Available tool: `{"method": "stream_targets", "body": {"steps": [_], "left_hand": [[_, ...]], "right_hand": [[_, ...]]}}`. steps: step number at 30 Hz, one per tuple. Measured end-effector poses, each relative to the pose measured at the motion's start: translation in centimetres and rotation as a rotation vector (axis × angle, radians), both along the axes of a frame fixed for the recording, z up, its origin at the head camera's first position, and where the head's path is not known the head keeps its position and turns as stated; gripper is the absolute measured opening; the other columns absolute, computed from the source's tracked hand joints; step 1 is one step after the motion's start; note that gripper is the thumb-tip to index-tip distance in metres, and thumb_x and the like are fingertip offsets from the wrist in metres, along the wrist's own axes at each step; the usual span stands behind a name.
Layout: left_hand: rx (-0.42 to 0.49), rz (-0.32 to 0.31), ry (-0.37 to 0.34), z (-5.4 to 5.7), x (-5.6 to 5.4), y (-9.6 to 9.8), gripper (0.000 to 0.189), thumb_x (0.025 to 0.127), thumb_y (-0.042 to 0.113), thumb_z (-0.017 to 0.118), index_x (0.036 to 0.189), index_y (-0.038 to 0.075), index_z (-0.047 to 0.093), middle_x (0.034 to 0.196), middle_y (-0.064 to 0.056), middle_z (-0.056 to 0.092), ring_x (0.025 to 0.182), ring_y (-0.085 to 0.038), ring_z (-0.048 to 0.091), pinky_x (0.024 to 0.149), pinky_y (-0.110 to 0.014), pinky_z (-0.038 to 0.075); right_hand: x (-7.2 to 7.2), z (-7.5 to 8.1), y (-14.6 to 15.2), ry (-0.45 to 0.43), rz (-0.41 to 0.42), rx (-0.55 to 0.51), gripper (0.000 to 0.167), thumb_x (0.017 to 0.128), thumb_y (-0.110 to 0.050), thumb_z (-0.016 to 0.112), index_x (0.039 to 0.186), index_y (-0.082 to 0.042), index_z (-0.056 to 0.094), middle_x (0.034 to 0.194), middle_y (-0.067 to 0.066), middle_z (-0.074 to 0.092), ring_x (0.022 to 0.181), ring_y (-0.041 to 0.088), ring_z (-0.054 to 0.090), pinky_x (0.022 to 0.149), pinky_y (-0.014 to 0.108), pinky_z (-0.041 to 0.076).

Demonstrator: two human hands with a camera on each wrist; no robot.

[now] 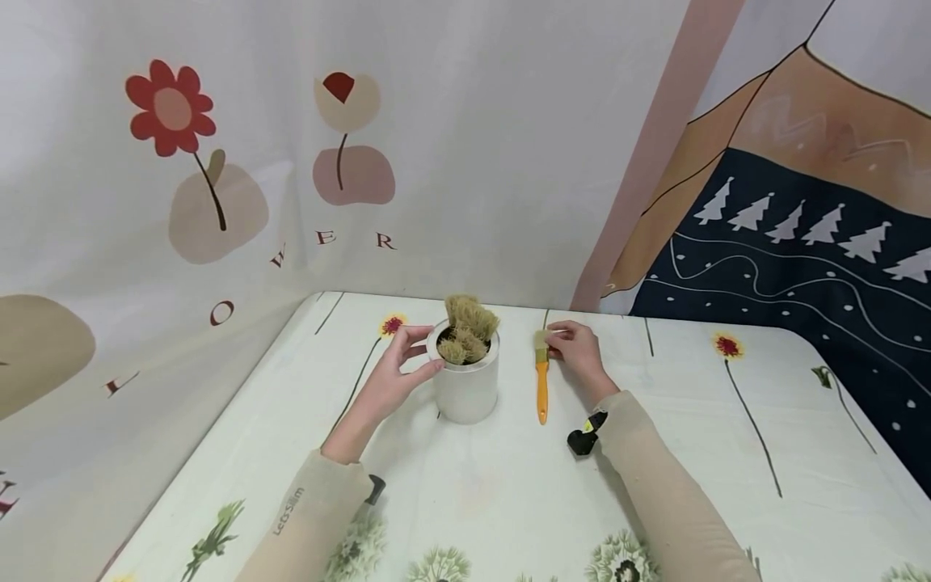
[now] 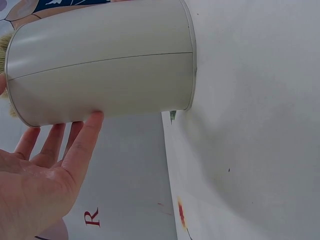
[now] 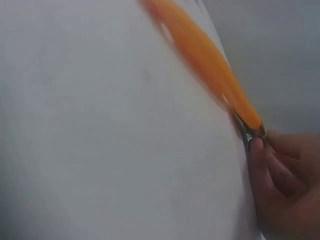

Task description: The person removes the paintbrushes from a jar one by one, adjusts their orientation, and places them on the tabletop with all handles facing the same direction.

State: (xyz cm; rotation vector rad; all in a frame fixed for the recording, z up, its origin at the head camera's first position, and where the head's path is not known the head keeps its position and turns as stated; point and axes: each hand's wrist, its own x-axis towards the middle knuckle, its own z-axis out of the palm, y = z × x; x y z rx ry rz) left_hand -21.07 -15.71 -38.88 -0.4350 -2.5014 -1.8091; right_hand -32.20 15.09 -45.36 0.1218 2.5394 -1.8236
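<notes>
A white pot (image 1: 468, 394) stands upright with tan, fuzzy plant tufts (image 1: 469, 327) rising from dark fill. My left hand (image 1: 385, 380) holds its left side, thumb at the near rim and fingers farther round. In the left wrist view, several fingertips (image 2: 95, 116) touch the pot's smooth wall, close to its top end. To the pot's right is a paintbrush (image 1: 542, 384) with an orange handle pointing toward me. My right hand (image 1: 578, 353) pinches it at the bristle end. Fingertips close around the metal band in the right wrist view, where the bristles are hidden.
A white tablecloth (image 1: 473, 485) printed with flowers covers the table. A printed curtain (image 1: 473, 162) hangs behind it and along the left. Small black wrist devices show beneath the sleeves, the right one (image 1: 584, 439) near the brush handle.
</notes>
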Motion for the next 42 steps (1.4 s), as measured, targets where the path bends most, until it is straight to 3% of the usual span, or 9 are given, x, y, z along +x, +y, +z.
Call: {"method": "stream_targets", "body": {"steps": [9,17,26,42], "left_hand": [[-0.002,0.006,-0.02,0.0,0.0,0.1,0.054,0.095,0.014,0.067,0.142,0.007,0.041,0.153,-0.016,0.042,0.139,-0.04,0.044,0.108,-0.058,0.044],[-0.004,0.013,-0.043,0.0,0.0,-0.1,0.054,0.095,0.014,0.067,0.142,0.007,0.04,0.154,-0.015,0.041,0.141,-0.04,0.042,0.109,-0.058,0.044],[0.006,0.001,-0.02,0.1,-0.2,0.0,0.053,0.095,0.012,0.066,0.142,0.006,0.04,0.152,-0.017,0.043,0.139,-0.04,0.044,0.108,-0.059,0.044],[0.015,0.002,-0.019,0.3,-0.3,0.0,0.053,0.095,0.01,0.065,0.142,0.004,0.04,0.152,-0.018,0.042,0.138,-0.04,0.044,0.108,-0.059,0.043]], "right_hand": [[0.1,-0.1,0.0,0.007,0.004,0.069,0.032,0.096,-0.007,0.064,0.127,0.001,0.063,0.116,0.02,0.064,0.081,0.006,0.063,0.069,0.014,0.057],[0.8,0.4,0.1,-0.002,0.022,0.066,0.038,0.096,-0.006,0.063,0.132,0.002,0.058,0.123,0.022,0.062,0.103,0.026,0.066,0.081,0.023,0.06],[1.8,0.9,0.8,0.002,0.045,0.051,0.041,0.097,-0.007,0.061,0.136,0.001,0.055,0.134,0.024,0.059,0.117,0.035,0.062,0.089,0.028,0.059],[3.9,1.7,1.5,0.024,0.085,0.05,0.04,0.097,-0.008,0.063,0.136,-0.001,0.056,0.14,0.021,0.057,0.122,0.037,0.062,0.092,0.028,0.059]]}}
